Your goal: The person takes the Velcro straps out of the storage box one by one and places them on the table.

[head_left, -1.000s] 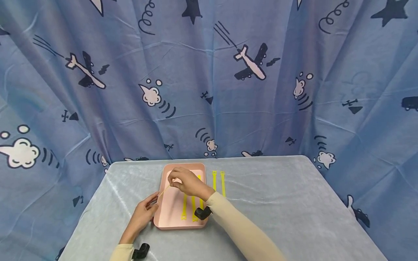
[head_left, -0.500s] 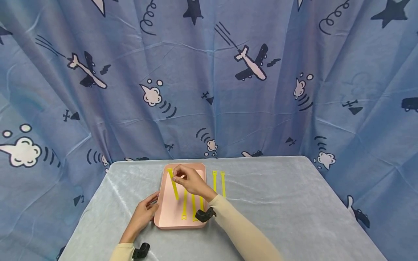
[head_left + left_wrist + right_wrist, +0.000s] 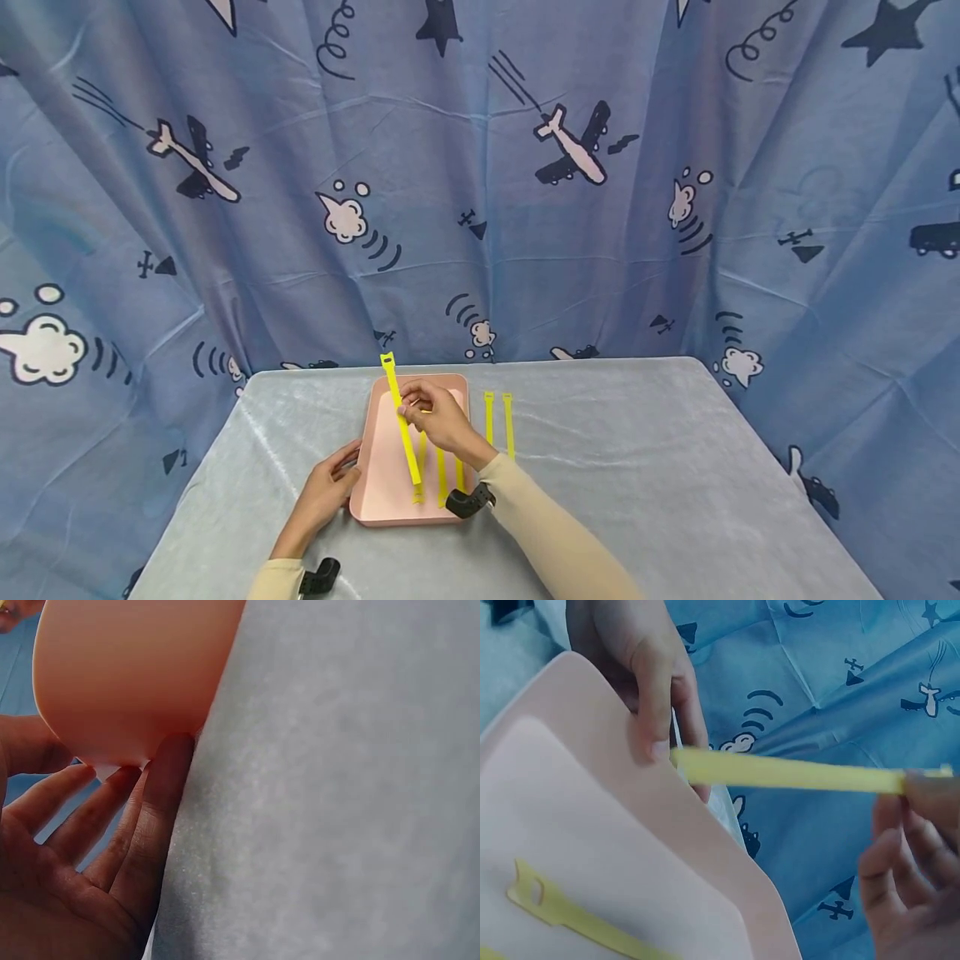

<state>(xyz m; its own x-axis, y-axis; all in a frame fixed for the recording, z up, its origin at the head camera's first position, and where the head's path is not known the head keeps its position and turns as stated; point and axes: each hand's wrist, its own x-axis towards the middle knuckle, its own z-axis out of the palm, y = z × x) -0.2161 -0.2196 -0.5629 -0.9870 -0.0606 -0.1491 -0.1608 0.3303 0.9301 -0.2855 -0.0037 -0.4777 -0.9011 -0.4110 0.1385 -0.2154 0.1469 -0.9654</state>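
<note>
My right hand [image 3: 444,421] pinches a yellow hook-and-loop cable tie [image 3: 411,454] near its middle, above the pink tray [image 3: 382,500]. The slotted head of this tie points away, past the tray's far rim. In the right wrist view the held tie [image 3: 780,771] stretches sideways from the fingertips of the right hand [image 3: 911,877]. My left hand [image 3: 321,500] holds the tray's left edge, its thumb at the rim. From the left wrist the fingers [image 3: 169,772] show against the tray's outer wall [image 3: 142,667]. Several more ties [image 3: 441,475] lie lengthwise inside the tray, partly covered by the right hand and wrist.
Two yellow ties [image 3: 489,417] lie side by side on the grey cloth-covered table [image 3: 637,467], just right of the tray. A blue patterned curtain [image 3: 480,183] hangs behind the table's far edge. Each wrist wears a black camera [image 3: 470,502].
The held tie has swung from edge-on, slanting towards the left hand, to lengthwise and has been raised over the tray. My right hand has shifted slightly right; the left stays at the tray's edge.
</note>
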